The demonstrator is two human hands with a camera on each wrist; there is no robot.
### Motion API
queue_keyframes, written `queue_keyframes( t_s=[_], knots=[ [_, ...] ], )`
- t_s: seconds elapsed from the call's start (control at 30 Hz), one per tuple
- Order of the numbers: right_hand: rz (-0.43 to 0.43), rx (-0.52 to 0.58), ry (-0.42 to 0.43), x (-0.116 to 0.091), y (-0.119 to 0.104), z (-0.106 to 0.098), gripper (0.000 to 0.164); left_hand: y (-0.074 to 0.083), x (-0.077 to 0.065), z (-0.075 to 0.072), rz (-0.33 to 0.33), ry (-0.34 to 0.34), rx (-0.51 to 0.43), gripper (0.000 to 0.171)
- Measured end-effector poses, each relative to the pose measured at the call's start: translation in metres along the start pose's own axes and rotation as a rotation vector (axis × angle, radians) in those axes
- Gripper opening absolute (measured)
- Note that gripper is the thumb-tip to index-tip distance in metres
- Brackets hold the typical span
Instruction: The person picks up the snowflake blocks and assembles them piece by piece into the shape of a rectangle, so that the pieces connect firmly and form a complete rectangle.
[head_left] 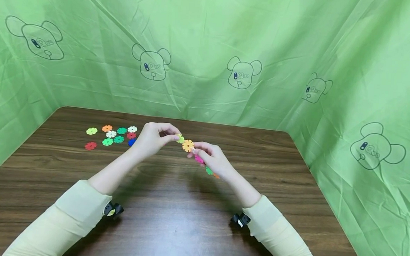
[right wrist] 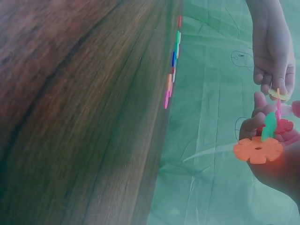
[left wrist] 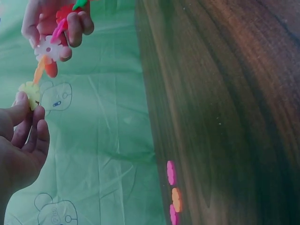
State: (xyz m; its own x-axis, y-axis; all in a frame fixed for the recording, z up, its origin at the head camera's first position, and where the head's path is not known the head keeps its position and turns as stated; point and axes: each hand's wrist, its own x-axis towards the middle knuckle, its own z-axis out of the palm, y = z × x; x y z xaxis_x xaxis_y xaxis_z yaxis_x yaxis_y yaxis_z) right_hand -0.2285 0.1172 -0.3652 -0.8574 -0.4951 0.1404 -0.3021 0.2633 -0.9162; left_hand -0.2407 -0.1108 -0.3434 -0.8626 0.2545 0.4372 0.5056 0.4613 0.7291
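Both hands hold a chain of interlocked plastic snowflake discs above the table. My left hand (head_left: pixel 152 138) pinches the yellow disc (left wrist: pixel 31 93) at one end between thumb and fingertips. An orange disc (head_left: pixel 188 145) joins it to a white disc (left wrist: pixel 49 48), which my right hand (head_left: pixel 214 157) grips. Beyond the white one, a pink disc (head_left: pixel 199 159), a red disc (right wrist: pixel 284 126) and a green disc (right wrist: pixel 268 125) run past the right fingers. Another orange disc (right wrist: pixel 258 150) forms the far end. Right fingers partly hide the middle of the chain.
Several loose discs, among them a lone red disc (head_left: pixel 90 146), a light green disc (head_left: pixel 91 131) and a blue disc (head_left: pixel 132 142), lie left of the left hand on the brown wooden table (head_left: pixel 172 219). A green curtain (head_left: pixel 203 35) with printed bear heads stands behind the table and along its sides.
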Motion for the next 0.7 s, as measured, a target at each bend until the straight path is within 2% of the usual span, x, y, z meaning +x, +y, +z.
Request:
queue_keyframes(
  t_s=[0.27,0.37,0.57,0.7],
  knots=[
    [0.0,0.006,-0.018,0.0,0.0,0.001,0.023,-0.004,-0.004,0.007,0.041,0.004,-0.026,0.005],
    [-0.015,-0.07,0.01,0.001,0.002,0.002,0.023,-0.004,-0.006,0.009,0.048,0.004,-0.035,0.006],
    [-0.06,-0.163,0.058,0.0,0.001,0.004,0.037,-0.002,-0.009,0.01,0.073,0.012,0.01,0.007],
    [-0.117,-0.214,0.082,-0.001,0.0,0.004,0.035,0.0,-0.012,0.01,0.069,0.027,0.015,0.007]
  ],
)
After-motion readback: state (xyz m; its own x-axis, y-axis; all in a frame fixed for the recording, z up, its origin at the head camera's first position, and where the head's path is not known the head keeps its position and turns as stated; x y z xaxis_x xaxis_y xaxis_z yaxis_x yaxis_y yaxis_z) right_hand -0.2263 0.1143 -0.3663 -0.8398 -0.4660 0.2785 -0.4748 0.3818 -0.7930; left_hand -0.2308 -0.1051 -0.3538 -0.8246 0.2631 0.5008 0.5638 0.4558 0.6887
